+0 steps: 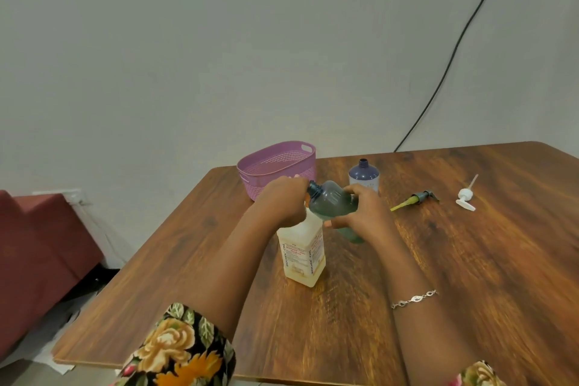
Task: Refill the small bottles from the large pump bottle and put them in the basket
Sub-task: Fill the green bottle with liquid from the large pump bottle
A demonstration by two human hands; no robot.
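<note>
At the middle of the desk (438, 260), the right grip (363, 208) is curling round the tilted green bottle (333, 202). The left grip (283, 200) is curling over the top of the large cream bottle (302, 255) standing beneath it. The purple basket (275, 163) is sitting just behind.

Basket (282, 174) far left on the bench (454, 260); small bottle (364, 178) right of it; pump (418, 197), second pump (466, 197) farther right; large bottle (302, 257) nearer.
</note>
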